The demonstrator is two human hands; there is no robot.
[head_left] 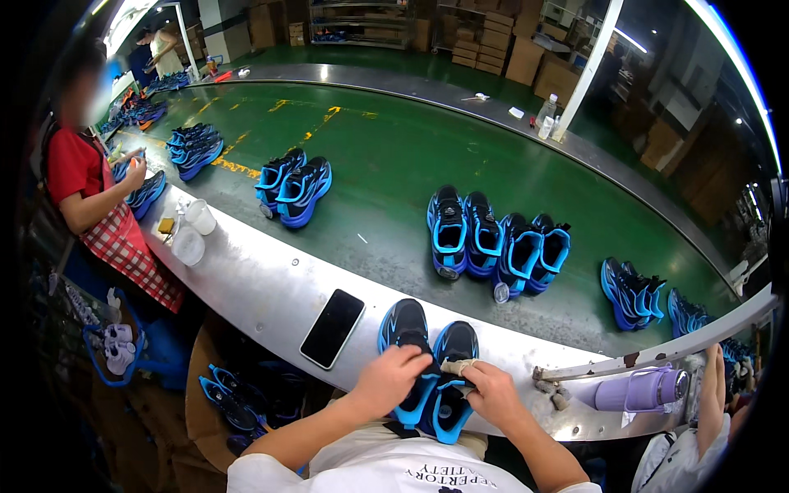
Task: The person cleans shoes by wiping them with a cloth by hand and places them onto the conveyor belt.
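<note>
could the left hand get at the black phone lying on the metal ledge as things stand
Probably yes: the phone lies flat on the ledge just left of the left hand, with nothing between them. That hand now rests on the shoes.

A dark, blank smartphone screen (332,328) lies on the steel ledge (246,283), just left of the hands. Brown cardboard boxes (526,57) stand stacked along the far wall behind the green belt (386,156)

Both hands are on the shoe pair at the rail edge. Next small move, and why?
Probably a short wipe with the right hand along the right shoe. Its fingers already pinch a small pale cloth-like pad against that shoe's upper, while the left hand presses on the left shoe, steadying the pair on the metal rail. What the pad is exactly is unclear.
</note>
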